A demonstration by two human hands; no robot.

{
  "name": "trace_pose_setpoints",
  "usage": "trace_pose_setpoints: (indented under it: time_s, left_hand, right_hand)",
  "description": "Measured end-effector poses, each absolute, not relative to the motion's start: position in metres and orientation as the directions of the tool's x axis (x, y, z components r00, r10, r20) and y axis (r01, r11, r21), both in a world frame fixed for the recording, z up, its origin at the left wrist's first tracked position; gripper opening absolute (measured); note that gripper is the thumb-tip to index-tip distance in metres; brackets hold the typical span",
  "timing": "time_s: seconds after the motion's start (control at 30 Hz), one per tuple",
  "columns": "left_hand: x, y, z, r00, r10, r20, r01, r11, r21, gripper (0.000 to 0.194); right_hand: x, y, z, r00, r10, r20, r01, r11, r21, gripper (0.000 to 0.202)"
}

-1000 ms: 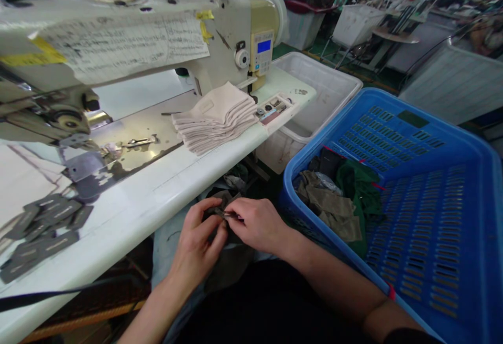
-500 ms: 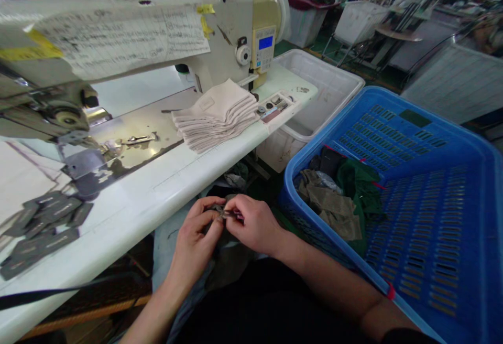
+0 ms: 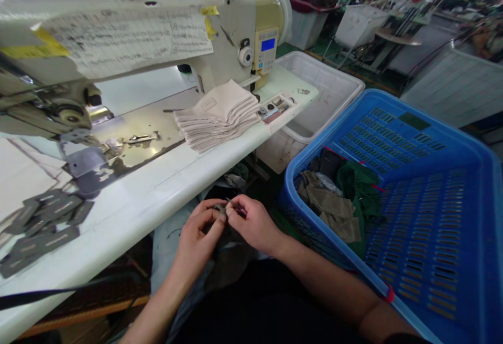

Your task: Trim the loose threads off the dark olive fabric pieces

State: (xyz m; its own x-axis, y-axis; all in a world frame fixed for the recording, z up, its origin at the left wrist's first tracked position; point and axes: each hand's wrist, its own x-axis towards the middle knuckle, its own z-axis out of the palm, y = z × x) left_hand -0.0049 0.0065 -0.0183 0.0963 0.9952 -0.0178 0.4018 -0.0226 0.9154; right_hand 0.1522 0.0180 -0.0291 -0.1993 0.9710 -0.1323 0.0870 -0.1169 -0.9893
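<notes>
My left hand (image 3: 201, 228) pinches a small piece of grey-brown fabric (image 3: 220, 208) between thumb and fingers, over my lap. Right beside it, my right hand (image 3: 253, 226) is closed on a small, thin dark tool (image 3: 236, 205), whose tip points up and left by the fabric. The tool's lower part is hidden in the fingers. Both hands are below the front edge of the white sewing table (image 3: 165, 176). More brown cloth (image 3: 228, 265) hangs under the hands.
A sewing machine (image 3: 231, 34) stands on the table, with folded beige pieces (image 3: 220, 113) and dark grey tabs (image 3: 47, 223). At right, a blue basket (image 3: 416, 197) holds green and brown cloth. Behind it is a white bin (image 3: 334, 82).
The tool in my right hand has tilted, its tip now pointing more upward. My fingertips have shifted slightly at the fabric. The view has moved a little.
</notes>
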Motion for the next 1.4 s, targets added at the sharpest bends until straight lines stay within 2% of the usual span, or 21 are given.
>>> trace_pose_setpoints:
  time_s: [0.07, 0.13, 0.2, 0.27, 0.37, 0.47, 0.53, 0.6, 0.7, 0.93, 1.4]
  left_hand:
    - [-0.004, 0.007, -0.018, 0.098, 0.995, 0.002, 0.392, -0.040, 0.919, 0.030]
    - [-0.004, 0.006, -0.019, 0.108, 0.994, 0.013, 0.353, -0.051, 0.934, 0.029]
    - [-0.005, 0.005, -0.022, 0.107, 0.994, 0.009, 0.318, -0.043, 0.947, 0.027]
    - [-0.007, 0.005, -0.024, 0.110, 0.994, -0.005, 0.323, -0.031, 0.946, 0.027]
    - [-0.009, 0.004, -0.026, 0.102, 0.995, 0.016, 0.404, -0.056, 0.913, 0.026]
    - [-0.010, 0.004, -0.026, 0.077, 0.994, 0.078, 0.479, -0.106, 0.872, 0.025]
    - [-0.010, 0.005, -0.025, 0.074, 0.992, 0.099, 0.500, -0.122, 0.857, 0.026]
    - [-0.010, 0.005, -0.024, 0.068, 0.993, 0.101, 0.505, -0.121, 0.854, 0.027]
    - [-0.010, 0.005, -0.024, 0.048, 0.996, 0.077, 0.509, -0.091, 0.856, 0.030]
    - [-0.010, 0.003, -0.023, 0.032, 0.999, 0.039, 0.522, -0.050, 0.851, 0.033]
    - [-0.008, 0.003, -0.020, 0.088, 0.994, 0.065, 0.589, -0.105, 0.801, 0.032]
  right_hand:
    - [0.152, 0.017, -0.028, -0.225, 0.962, -0.155, 0.061, -0.145, -0.988, 0.009]
    - [0.151, 0.019, -0.029, -0.278, 0.924, -0.262, -0.053, -0.286, -0.957, 0.008]
    - [0.151, 0.023, -0.030, -0.347, 0.857, -0.380, -0.159, -0.453, -0.877, 0.008]
    - [0.152, 0.027, -0.031, -0.362, 0.837, -0.410, -0.189, -0.497, -0.847, 0.010]
    - [0.157, 0.027, -0.031, -0.271, 0.920, -0.284, -0.099, -0.320, -0.942, 0.016]
    - [0.165, 0.019, -0.023, -0.200, 0.973, -0.115, 0.084, -0.100, -0.991, 0.025]
    - [0.169, 0.012, -0.016, -0.236, 0.971, -0.042, 0.203, 0.007, -0.979, 0.026]
    - [0.171, 0.007, -0.010, -0.318, 0.947, -0.037, 0.294, 0.062, -0.954, 0.023]
    - [0.170, 0.005, -0.007, -0.375, 0.922, -0.092, 0.358, 0.053, -0.932, 0.018]
    - [0.169, 0.011, -0.015, -0.385, 0.912, -0.144, 0.311, -0.018, -0.950, 0.015]
    - [0.175, 0.017, -0.007, -0.424, 0.878, -0.221, 0.393, -0.041, -0.919, 0.013]
